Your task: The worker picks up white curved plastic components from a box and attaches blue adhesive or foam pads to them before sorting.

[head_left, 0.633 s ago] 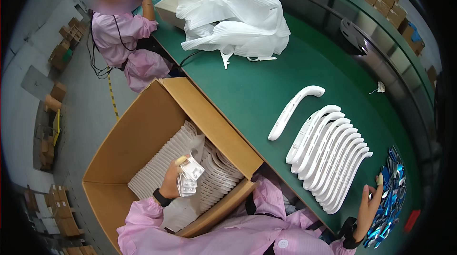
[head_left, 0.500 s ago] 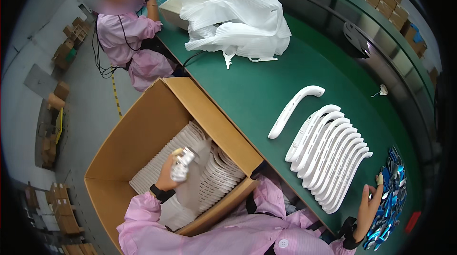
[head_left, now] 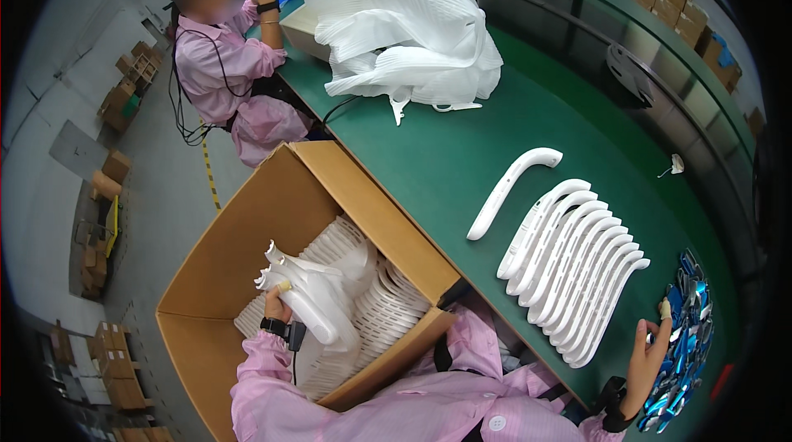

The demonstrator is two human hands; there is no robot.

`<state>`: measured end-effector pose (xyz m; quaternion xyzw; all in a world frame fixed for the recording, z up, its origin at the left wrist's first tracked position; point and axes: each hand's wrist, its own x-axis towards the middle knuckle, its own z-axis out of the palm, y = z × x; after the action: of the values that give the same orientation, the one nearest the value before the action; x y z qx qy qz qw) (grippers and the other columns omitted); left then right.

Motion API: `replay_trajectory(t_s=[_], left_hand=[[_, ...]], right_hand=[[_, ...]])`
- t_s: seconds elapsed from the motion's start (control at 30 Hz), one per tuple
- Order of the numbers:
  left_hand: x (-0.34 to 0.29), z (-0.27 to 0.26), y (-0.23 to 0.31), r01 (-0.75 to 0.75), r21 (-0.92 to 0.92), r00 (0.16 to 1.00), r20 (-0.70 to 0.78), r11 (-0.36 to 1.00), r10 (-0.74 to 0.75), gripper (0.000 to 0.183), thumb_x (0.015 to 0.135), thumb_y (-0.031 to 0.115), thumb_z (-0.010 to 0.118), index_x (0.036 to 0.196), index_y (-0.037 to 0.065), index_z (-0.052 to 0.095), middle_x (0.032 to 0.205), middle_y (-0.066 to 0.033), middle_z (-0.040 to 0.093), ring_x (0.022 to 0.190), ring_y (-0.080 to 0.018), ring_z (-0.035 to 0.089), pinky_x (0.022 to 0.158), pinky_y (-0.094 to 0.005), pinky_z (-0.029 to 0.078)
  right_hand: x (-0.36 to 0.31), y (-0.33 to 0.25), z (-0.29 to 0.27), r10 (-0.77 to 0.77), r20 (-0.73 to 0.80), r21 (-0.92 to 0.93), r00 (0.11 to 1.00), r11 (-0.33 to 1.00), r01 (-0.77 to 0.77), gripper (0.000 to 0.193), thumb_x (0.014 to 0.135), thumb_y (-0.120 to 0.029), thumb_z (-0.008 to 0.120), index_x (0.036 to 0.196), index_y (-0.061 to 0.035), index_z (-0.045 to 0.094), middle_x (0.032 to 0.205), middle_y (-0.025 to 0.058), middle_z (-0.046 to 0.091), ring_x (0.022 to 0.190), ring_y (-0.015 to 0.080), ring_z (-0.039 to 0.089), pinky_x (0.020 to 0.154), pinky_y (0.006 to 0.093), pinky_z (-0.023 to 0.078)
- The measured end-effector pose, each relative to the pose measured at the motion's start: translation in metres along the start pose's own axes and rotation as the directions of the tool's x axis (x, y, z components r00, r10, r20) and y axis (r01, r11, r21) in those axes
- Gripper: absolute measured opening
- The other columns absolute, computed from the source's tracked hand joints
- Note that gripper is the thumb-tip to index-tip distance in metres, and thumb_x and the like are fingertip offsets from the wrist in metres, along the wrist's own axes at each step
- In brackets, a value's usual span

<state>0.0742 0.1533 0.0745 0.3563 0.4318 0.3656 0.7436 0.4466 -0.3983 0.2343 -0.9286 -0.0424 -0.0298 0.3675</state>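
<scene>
Over the cardboard box (head_left: 239, 240), my left hand (head_left: 277, 303) is closed around a small bundle of white curved plastic handles (head_left: 309, 298), tilted with their hooked ends up and left. Beneath it, rows of similar white handles (head_left: 388, 302) lie packed in the box, partly covered by a translucent sheet. My right hand (head_left: 648, 364) rests on the green table with fingers apart, a pale cover on one fingertip, beside a pile of shiny blue strips (head_left: 683, 343). To its left, a row of white handles (head_left: 569, 273) lies side by side. One single handle (head_left: 510, 195) lies apart from them.
A heap of white foam sheeting (head_left: 412, 38) sits on the far part of the table (head_left: 412, 153). Another person in pink (head_left: 214, 71) works at the table's far left. A dark rail runs along the back. Stacked cartons (head_left: 111, 351) stand on the floor at left.
My left hand has turned the bundle of handles: they pointed end-on before and now show their length. It has shifted slightly left. My right hand stays beside the blue strips.
</scene>
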Motion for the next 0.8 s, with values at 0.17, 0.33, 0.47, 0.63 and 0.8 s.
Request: replay_trajectory(t_s=[0.17, 0.33, 0.47, 0.63, 0.8], left_hand=[[-0.002, 0.008, 0.014, 0.002, 0.107, 0.991, 0.129, 0.994, -0.016, 0.044, 0.07, 0.005, 0.058, 0.113, 0.001, 0.051, 0.106, -0.0116, 0.059, 0.1, -0.0282, 0.057, 0.094, -0.0426, 0.046], [-0.004, 0.038, 0.035, -0.157, 0.265, 0.93, 0.365, 0.951, 0.052, 0.046, 0.064, 0.0, 0.065, 0.108, 0.005, 0.055, 0.103, -0.0032, 0.057, 0.096, -0.0166, 0.055, 0.085, -0.0301, 0.045], [0.002, 0.057, 0.044, -0.141, 0.302, 0.875, 0.484, 0.943, -0.024, 0.045, 0.057, -0.001, 0.068, 0.099, 0.009, 0.053, 0.103, -0.0003, 0.055, 0.096, -0.0137, 0.053, 0.085, -0.0265, 0.042], [0.016, 0.054, 0.058, -0.114, 0.126, 0.841, 0.541, 0.985, 0.028, 0.049, 0.057, -0.001, 0.067, 0.102, 0.01, 0.05, 0.103, -0.002, 0.054, 0.093, -0.0156, 0.056, 0.081, -0.0292, 0.047], [0.004, 0.078, 0.077, -0.249, 0.009, 0.862, 0.458, 0.969, 0.217, 0.056, 0.061, 0.006, 0.061, 0.113, 0.012, 0.043, 0.105, -0.007, 0.052, 0.095, -0.0211, 0.056, 0.082, -0.0339, 0.049]], right_hand=[[0.001, -0.005, 0.0, 0.016, 0.003, -0.042, 1.0, 0.999, -0.015, 0.045, 0.092, -0.011, 0.051, 0.135, -0.0034, 0.039, 0.132, 0.0074, 0.046, 0.093, 0.0151, 0.049, 0.063, 0.0225, 0.04], [-0.001, -0.009, -0.001, 0.047, -0.023, -0.085, 0.999, 0.995, -0.049, 0.045, 0.092, -0.011, 0.051, 0.135, -0.0045, 0.04, 0.132, 0.0072, 0.047, 0.093, 0.0147, 0.049, 0.064, 0.0229, 0.039], [-0.007, -0.031, -0.01, -0.04, -0.047, -0.094, 0.998, 0.995, 0.036, 0.042, 0.092, -0.013, 0.051, 0.133, -0.0049, 0.044, 0.131, 0.0073, 0.049, 0.095, 0.0159, 0.051, 0.064, 0.0231, 0.039], [-0.01, -0.139, -0.02, -0.403, 0.054, 0.07, 0.914, 0.914, 0.399, 0.038, 0.084, -0.018, 0.059, 0.119, -0.0033, 0.056, 0.121, 0.0101, 0.056, 0.093, 0.0188, 0.057, 0.072, 0.0296, 0.045], [-0.004, -0.24, 0.026, -0.804, 0.324, 0.264, 0.499, 0.583, 0.768, 0.036, 0.074, -0.02, 0.071, 0.103, -0.0014, 0.062, 0.105, 0.0165, 0.06, 0.082, 0.0302, 0.061, 0.064, 0.0338, 0.049]])
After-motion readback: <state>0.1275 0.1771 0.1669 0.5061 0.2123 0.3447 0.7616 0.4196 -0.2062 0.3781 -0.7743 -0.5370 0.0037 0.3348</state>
